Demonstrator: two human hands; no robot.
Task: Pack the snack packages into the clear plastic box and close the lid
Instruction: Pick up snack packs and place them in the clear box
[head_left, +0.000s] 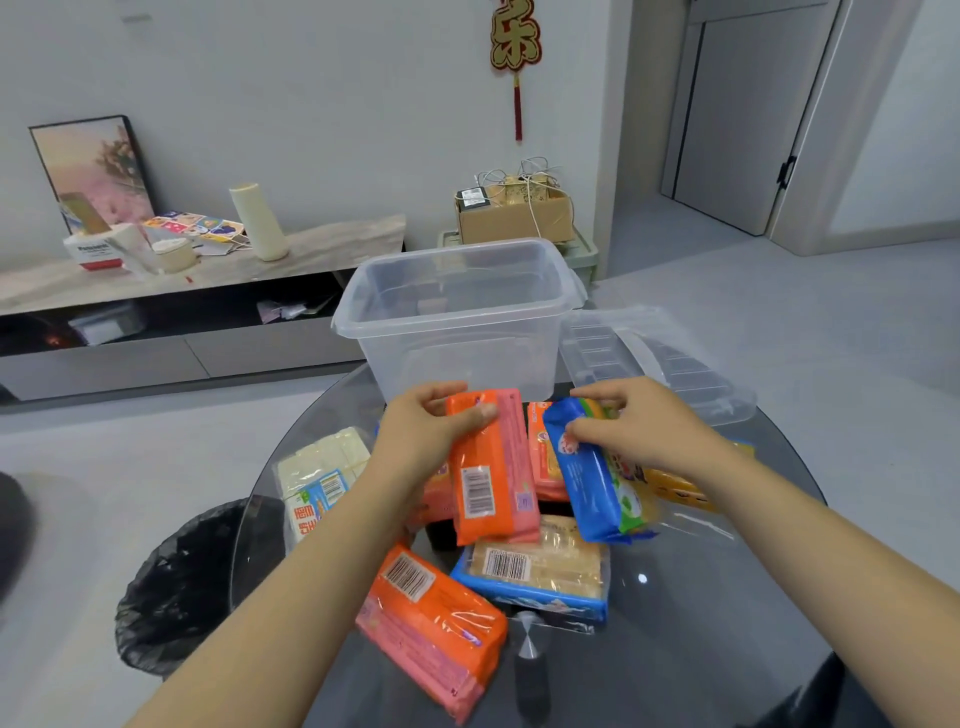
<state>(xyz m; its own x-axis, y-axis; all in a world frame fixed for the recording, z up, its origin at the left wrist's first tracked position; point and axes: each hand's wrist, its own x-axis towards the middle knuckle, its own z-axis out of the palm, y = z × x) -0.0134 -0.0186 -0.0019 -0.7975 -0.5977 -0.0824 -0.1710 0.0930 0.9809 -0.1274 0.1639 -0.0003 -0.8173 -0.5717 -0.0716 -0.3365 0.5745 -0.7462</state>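
A clear plastic box (457, 332) stands open and empty at the far edge of the round glass table (701, 623). Its clear lid (660, 358) lies flat to the right of it. My left hand (431, 431) grips an orange snack package (493, 478) by its top end, just in front of the box. My right hand (639, 426) grips a blue snack package (597, 483) beside it. Other packages lie on the table: an orange one (431, 623) nearest me, a blue-edged one (535, 571), a white one (322, 478) at left and a yellow one (680, 488) under my right forearm.
A bin with a black bag (192, 582) stands on the floor left of the table. A low TV cabinet (182, 312) with clutter runs along the back wall. A cardboard box (514, 213) sits on a green crate behind the plastic box. A grey door (743, 114) is at the far right.
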